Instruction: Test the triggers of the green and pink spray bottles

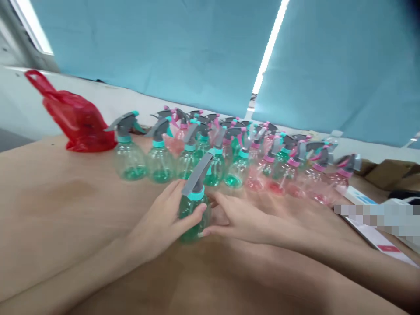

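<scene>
A green spray bottle (194,218) with a turquoise collar and grey trigger head stands upright, slightly tilted, in front of me. My left hand (170,214) wraps round it from the left, thumb across its front. From the right, my right hand (232,214) curves about its lower side, with the thumb tip at the base and the fingers partly hidden behind it. Just beyond stand rows of similar bottles, among them a green one (160,164) at the left and a pink one (288,177) at the right. Motion blurs the view somewhat.
A red plastic bag (78,120) sits at the back left of the wooden table (49,210). White and blue flat boxes (361,197) lie at the right edge, near brown cardboard (392,177). A blue sheet (164,48) hangs behind the low white wall.
</scene>
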`<state>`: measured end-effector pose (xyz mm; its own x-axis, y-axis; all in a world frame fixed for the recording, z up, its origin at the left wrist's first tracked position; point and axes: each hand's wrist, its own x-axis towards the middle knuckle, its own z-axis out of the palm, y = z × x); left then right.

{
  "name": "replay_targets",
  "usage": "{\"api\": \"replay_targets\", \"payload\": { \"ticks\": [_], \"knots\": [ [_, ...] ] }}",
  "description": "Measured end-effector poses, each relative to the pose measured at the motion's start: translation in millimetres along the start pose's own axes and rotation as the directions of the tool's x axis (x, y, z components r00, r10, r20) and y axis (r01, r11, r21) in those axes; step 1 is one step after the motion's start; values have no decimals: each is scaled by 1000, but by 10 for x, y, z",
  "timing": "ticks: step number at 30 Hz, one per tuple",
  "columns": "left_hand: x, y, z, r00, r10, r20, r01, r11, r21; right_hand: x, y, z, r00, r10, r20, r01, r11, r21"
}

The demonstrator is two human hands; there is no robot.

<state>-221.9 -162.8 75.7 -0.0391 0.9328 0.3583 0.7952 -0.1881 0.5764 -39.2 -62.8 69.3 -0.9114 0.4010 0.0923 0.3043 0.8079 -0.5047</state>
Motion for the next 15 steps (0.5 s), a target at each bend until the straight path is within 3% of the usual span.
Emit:
{"api": "replay_targets", "payload": {
  "ticks": [3,6,11,15],
  "knots": [
    [-189,-283,-295,996,29,-89,-19,993,117,367,-210,90,994,-101,43,100,995,20],
    [-399,-576,-581,971,-33,-236,80,979,190,737,-407,200,987,-157,37,156,987,47],
    [-673,-906,-1050,916,-222,-334,256,965,62,1271,-694,346,990,-134,-42,135,990,28],
    [-694,-1090,-1337,873,-330,-358,345,938,-25,1584,-861,316,984,-106,-140,105,994,-11]
  ]
}}
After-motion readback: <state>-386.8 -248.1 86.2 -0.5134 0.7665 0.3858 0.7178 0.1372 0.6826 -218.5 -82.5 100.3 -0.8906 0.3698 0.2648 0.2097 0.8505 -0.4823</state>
